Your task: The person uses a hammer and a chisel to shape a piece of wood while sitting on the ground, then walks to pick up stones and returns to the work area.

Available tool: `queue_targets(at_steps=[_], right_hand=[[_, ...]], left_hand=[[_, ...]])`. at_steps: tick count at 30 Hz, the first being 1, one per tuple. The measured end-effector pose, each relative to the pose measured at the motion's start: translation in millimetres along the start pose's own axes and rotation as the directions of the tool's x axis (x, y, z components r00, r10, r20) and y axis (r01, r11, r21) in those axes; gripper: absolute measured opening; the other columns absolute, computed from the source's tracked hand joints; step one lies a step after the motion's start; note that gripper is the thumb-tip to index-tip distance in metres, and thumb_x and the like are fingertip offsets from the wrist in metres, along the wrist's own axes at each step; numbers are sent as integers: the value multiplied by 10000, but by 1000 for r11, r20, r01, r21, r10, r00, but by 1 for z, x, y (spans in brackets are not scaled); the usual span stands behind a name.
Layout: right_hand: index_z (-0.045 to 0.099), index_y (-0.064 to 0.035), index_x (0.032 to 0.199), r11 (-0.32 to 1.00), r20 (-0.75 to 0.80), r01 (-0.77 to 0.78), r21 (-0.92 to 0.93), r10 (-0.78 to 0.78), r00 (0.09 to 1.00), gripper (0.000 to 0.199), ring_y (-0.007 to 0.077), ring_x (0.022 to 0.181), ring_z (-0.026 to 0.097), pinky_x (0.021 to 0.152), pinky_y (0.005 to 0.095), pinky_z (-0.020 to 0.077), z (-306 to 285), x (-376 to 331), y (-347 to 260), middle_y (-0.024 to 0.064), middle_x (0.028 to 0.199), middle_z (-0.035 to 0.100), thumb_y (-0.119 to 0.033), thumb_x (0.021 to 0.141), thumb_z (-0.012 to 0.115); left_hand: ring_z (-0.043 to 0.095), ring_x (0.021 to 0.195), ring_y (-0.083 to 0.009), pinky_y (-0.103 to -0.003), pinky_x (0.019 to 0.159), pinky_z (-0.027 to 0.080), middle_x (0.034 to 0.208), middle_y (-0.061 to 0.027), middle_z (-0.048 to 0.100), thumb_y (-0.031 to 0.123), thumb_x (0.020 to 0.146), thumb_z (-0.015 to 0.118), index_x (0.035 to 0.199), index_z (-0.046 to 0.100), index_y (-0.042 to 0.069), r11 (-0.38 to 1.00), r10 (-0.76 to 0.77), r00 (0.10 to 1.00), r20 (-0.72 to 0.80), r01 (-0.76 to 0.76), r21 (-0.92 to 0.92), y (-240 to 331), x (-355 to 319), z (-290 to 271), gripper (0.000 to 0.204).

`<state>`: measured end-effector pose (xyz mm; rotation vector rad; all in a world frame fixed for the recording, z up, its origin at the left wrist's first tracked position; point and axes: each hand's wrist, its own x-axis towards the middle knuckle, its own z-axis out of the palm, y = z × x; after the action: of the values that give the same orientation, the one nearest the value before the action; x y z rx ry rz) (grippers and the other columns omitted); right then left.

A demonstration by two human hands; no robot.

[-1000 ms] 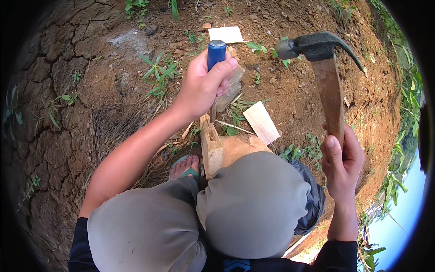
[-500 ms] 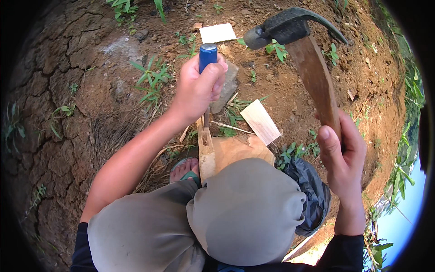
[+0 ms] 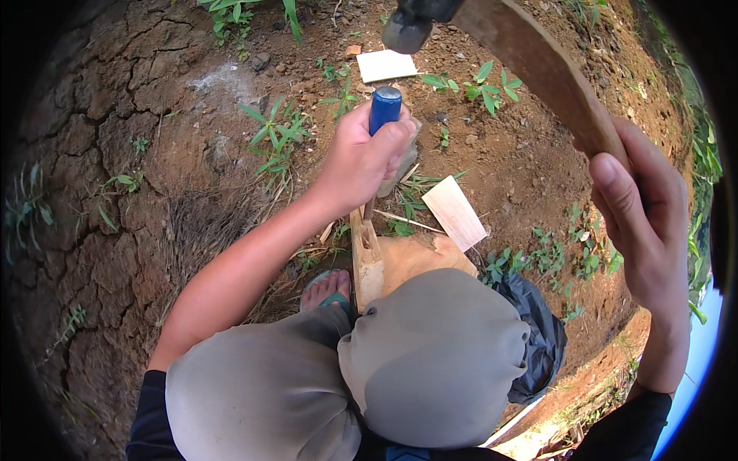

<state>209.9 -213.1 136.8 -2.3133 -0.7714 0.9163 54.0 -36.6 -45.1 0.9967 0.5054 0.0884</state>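
Observation:
My left hand point(image 3: 355, 163) is wrapped round the blue handle of a chisel point(image 3: 385, 109), held upright. Its metal shaft comes down at the far end of a narrow wooden piece point(image 3: 369, 269), which has a slot cut in its top face. Whether the tip sits in the wood I cannot tell. In my right hand point(image 3: 647, 219) is a wooden-handled hammer point(image 3: 550, 73), raised above and to the right of the chisel. Its dark head is partly cut off by the upper edge; the striking face hangs apart from the chisel's butt.
Beside the slotted piece lies a wider board point(image 3: 419, 257), partly under my knee. Two pale wood offcuts point(image 3: 455, 213) rest on the brown soil, one farther away. A grey stone point(image 3: 403, 165) stands behind my left hand. A black plastic bag point(image 3: 538, 338) is right of my knee.
My right hand has moved up and to the right, lifting the hammer so its head partly leaves the view. My left hand still grips the chisel; the whole scene has shifted slightly right.

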Motion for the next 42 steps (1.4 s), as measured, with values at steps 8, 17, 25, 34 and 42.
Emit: queue_targets(at_steps=[8,17,25,34,42], right_hand=[[595,-9,1113,999,70,-32,3,32,997,368,12,512,322,443,202,226,5,23,1,-77,655,373,-350,978,571],[584,-21,1185,992,53,71,-104,-66,996,387,-9,507,338,425,182,219,11,13,10,-82,661,409,-347,977,574],[581,-28,1161,999,68,-15,-40,17,998,369,-12,470,306,408,179,203,13,6,9,-84,632,393,-351,985,559],[612,19,1117,973,29,-104,208,100,995,332,46,639,437,556,221,337,6,-5,-9,-28,739,495,-266,947,621],[597,25,1129,989,-60,-59,136,67,996,352,99,705,489,624,249,394,19,-24,-8,27,776,543,-270,939,628]], left_hand=[[329,502,-43,-221,447,269,636,43,381,173,922,553,878,446,76,1000,-9,1000,21,8,16,-2,-3,3,151],[336,518,-41,-218,454,270,648,41,394,177,924,562,886,452,74,1000,8,999,47,-7,-27,-2,2,2,155],[365,541,-39,-215,477,300,683,46,408,179,935,570,916,465,71,996,51,998,46,-54,74,-6,-9,3,151],[407,550,-42,-216,489,341,696,38,443,194,938,588,927,473,62,987,76,997,30,-79,143,-5,-10,1,175],[404,572,-42,-213,519,342,695,47,423,197,956,582,927,458,77,976,74,994,86,-90,199,-2,-17,4,175]])
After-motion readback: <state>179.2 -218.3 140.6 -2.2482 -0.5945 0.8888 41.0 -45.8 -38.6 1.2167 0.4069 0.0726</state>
